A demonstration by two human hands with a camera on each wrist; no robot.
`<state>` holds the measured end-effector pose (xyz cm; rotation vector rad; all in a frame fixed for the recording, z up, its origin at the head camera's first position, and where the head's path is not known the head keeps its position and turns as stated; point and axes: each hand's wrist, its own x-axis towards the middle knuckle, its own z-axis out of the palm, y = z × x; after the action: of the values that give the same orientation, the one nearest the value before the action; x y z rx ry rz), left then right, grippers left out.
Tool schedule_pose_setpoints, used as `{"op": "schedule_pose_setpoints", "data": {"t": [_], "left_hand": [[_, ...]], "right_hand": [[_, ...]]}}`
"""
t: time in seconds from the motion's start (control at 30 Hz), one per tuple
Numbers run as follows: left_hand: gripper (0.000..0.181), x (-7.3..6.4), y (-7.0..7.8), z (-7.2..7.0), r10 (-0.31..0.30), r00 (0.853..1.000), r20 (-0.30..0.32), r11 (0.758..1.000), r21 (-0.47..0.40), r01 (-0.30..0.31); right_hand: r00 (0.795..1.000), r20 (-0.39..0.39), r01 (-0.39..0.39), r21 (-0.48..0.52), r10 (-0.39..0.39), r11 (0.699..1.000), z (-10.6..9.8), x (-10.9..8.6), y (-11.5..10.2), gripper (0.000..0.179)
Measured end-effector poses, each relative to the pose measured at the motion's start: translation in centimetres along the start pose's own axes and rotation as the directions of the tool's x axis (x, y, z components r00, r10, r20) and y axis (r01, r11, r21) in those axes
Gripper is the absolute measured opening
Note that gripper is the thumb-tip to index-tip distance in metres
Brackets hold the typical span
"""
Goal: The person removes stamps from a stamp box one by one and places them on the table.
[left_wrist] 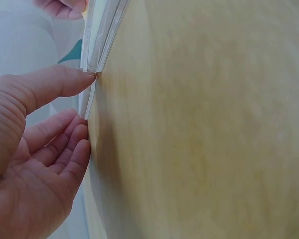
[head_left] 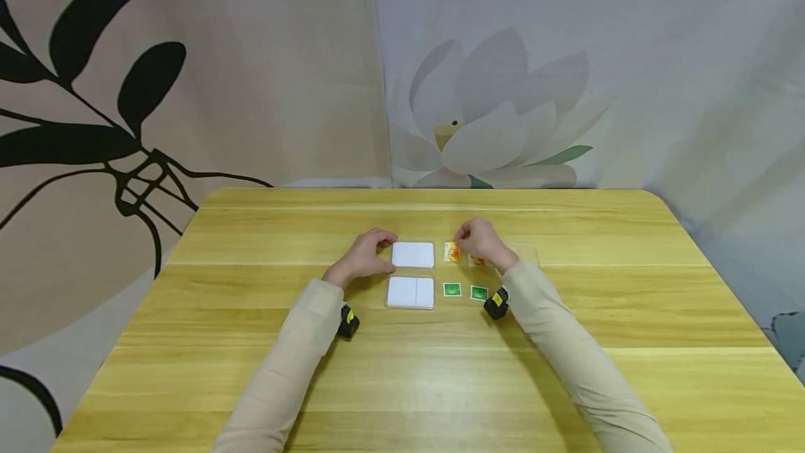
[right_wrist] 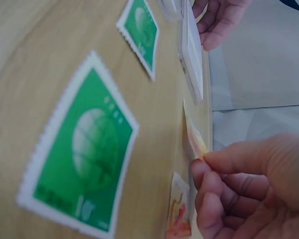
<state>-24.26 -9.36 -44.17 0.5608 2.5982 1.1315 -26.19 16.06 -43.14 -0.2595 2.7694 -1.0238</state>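
My right hand (head_left: pixel 481 240) pinches a corner of an orange-and-yellow stamp (right_wrist: pixel 195 137) between thumb and index finger; the stamp tilts up from the table. Another orange stamp (right_wrist: pixel 178 211) lies beside it, partly hidden by the right hand and wrist in the head view. On the left, my left hand (head_left: pixel 370 254) holds the left end of the far white-filled clear plastic case (head_left: pixel 413 255), thumb at the near corner and fingers at the far one. A second such case (head_left: pixel 410 293), with a dividing line, lies nearer.
Two green stamps, one on the left (head_left: pixel 452 289) and one on the right (head_left: pixel 479 293), lie right of the near case. A faint clear sheet or lid (head_left: pixel 528 254) lies by the right wrist. All rest on a wooden table (head_left: pixel 402 383), with a printed curtain (head_left: pixel 302 75) behind it.
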Motion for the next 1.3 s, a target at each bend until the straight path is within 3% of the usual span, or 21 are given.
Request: {"op": "schedule_pose_setpoints", "data": {"t": [0.27, 0.57, 0.87, 1.17, 1.3], "left_hand": [[0.060, 0.0, 0.0, 0.0, 0.001, 1.000, 0.004, 1.000, -0.004, -0.001], [0.060, 0.1, 0.0, -0.1, -0.008, 1.000, 0.003, 1.000, -0.002, 0.008], [0.060, 0.0, 0.1, -0.2, -0.012, 1.000, 0.009, 1.000, -0.011, 0.012], [0.059, 0.2, -0.2, 0.0, 0.007, 1.000, 0.004, 1.000, -0.024, -0.007], [0.059, 0.1, -0.1, -0.1, -0.002, 1.000, -0.003, 1.000, -0.019, 0.002]], "right_hand": [[0.999, -0.015, 0.043, -0.049, -0.044, 0.998, 0.0, 0.0, -0.2, 0.004], [1.000, 0.001, 0.007, -0.082, -0.007, 0.997, 0.2, 0.0, -0.7, 0.004], [1.000, 0.004, 0.026, -0.091, -0.025, 0.996, 0.2, -0.2, -0.8, 0.005], [0.999, 0.000, -0.034, -0.146, 0.035, 0.989, 0.2, -0.3, -1.0, 0.005], [1.000, 0.001, -0.019, -0.130, 0.019, 0.991, -0.1, -0.4, -0.9, 0.004]]}}
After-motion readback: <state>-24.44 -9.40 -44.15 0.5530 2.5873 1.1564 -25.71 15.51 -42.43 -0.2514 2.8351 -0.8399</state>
